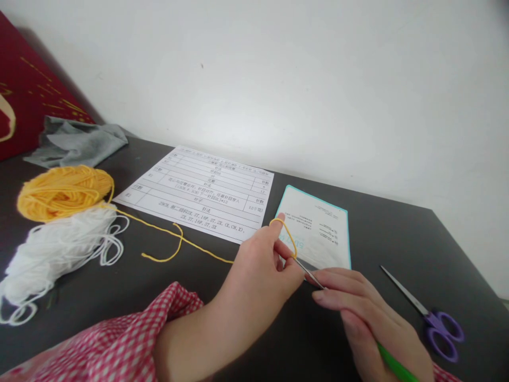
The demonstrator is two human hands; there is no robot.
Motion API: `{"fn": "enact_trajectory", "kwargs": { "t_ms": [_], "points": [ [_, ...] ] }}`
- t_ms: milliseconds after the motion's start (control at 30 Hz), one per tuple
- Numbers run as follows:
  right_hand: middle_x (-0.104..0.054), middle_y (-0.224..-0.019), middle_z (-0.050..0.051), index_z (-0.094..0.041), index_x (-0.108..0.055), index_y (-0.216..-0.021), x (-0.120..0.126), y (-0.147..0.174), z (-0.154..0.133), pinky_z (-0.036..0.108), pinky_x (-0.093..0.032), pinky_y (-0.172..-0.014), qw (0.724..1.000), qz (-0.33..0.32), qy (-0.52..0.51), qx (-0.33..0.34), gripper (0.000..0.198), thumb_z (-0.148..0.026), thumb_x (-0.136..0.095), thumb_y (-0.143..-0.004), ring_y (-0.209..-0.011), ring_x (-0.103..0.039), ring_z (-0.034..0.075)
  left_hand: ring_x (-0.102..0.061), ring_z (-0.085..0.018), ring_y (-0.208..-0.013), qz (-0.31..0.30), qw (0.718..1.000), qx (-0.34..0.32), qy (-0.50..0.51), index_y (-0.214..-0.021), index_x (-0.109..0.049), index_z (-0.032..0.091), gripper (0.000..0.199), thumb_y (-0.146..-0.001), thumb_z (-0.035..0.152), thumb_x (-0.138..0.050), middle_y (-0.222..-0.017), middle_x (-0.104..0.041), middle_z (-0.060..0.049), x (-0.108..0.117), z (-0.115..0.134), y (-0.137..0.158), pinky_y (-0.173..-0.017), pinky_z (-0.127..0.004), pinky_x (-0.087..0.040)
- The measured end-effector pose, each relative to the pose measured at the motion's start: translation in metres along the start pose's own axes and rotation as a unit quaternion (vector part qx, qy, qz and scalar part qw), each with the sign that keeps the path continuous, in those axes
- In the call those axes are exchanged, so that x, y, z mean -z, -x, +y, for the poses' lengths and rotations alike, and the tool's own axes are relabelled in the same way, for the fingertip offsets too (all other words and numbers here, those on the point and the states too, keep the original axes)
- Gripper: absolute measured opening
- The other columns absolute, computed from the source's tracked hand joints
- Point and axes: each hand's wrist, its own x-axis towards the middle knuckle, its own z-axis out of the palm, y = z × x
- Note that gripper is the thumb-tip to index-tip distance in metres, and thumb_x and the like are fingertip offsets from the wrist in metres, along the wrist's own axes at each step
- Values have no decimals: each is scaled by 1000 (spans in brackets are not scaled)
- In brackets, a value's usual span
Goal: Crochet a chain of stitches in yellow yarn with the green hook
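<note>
My left hand is closed on yellow yarn, which loops over the raised index finger and down to the pinched fingertips. My right hand grips a crochet hook with a metal shaft and a green handle. The hook's tip meets the yarn at my left fingertips; the exact stitch there is hidden. From my left hand the yarn runs left across the table to a yellow yarn ball, with a loose tail curling near the middle.
White yarn lies in front of the yellow ball. A printed sheet and a teal-edged packet lie behind my hands. Purple-handled scissors are at right. A grey cloth and red bag stand back left, against the wall side.
</note>
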Motion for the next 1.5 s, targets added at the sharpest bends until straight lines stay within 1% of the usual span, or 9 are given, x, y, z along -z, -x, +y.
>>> {"fn": "enact_trajectory", "kwargs": {
  "t_ms": [100,167,367,433,700,967,1133,1367,1500],
  "points": [
    [-80,-101,9,-21,-74,-107,-2,2,7,32,-63,-83,993,9,58,102,22,-23,-54,-99,-96,-75,23,-49,-12,-60,-13,1000,10,26,-141,-52,10,72,-70,13,-56,-66,-53,8,0,0,0,-58,-26,-41],
    [-80,-101,10,-20,-74,-106,-4,3,8,31,-63,-84,991,27,60,115,22,-22,-54,-99,-97,-75,22,-51,-12,-62,-6,999,8,34,-141,-52,11,71,-70,13,-56,-67,-53,7,-1,-1,1,-61,-27,-43],
    [-76,-103,2,-26,-70,-97,-9,5,-4,21,-61,-81,990,64,-72,-99,25,-28,-46,-104,-96,-75,16,-53,-14,-67,36,998,-35,-22,-140,-54,13,71,-70,10,-54,-74,-55,5,-5,-4,5,-64,-28,-44],
    [-76,-101,2,-27,-69,-94,-9,3,-5,20,-62,-79,985,83,-92,-121,27,-30,-44,-105,-95,-75,16,-52,-14,-67,34,999,-24,-32,-141,-53,12,71,-70,9,-54,-75,-56,4,-4,-3,5,-64,-29,-44],
    [-80,-106,9,-23,-74,-110,8,-6,0,34,-65,-83,993,-42,64,94,20,-20,-62,-95,-95,-76,25,-52,-13,-65,-15,998,22,50,-142,-50,12,70,-72,12,-55,-70,-53,7,-2,0,1,-65,-28,-44],
    [-76,-102,2,-27,-70,-96,-6,4,-6,21,-61,-82,988,61,-94,-109,27,-29,-45,-105,-97,-75,16,-56,-15,-75,35,997,-55,-47,-136,-56,11,63,-73,7,-51,-83,-57,1,-6,-4,6,-70,-30,-46],
    [-75,-107,4,-26,-71,-103,-4,5,-1,24,-59,-89,991,12,-105,-79,23,-29,-48,-104,-101,-72,17,-52,-13,-66,-4,1000,-10,14,-138,-53,13,67,-71,10,-55,-75,-53,5,-2,1,5,-63,-28,-44],
    [-73,-103,5,-26,-72,-104,-17,10,11,33,-60,-85,931,99,-330,-121,31,-35,-43,-105,-97,-73,21,-50,-11,-66,-34,977,78,195,-146,-40,11,83,-66,6,-60,-70,-52,9,-3,11,3,-64,-25,-42],
    [-72,-107,6,-26,-71,-108,-19,14,13,35,-60,-87,942,87,-304,-107,23,-34,-51,-102,-103,-71,23,-50,-10,-65,-58,965,48,250,-132,-52,13,66,-67,8,-61,-70,-53,8,-6,7,6,-61,-23,-40]
  ]
}}
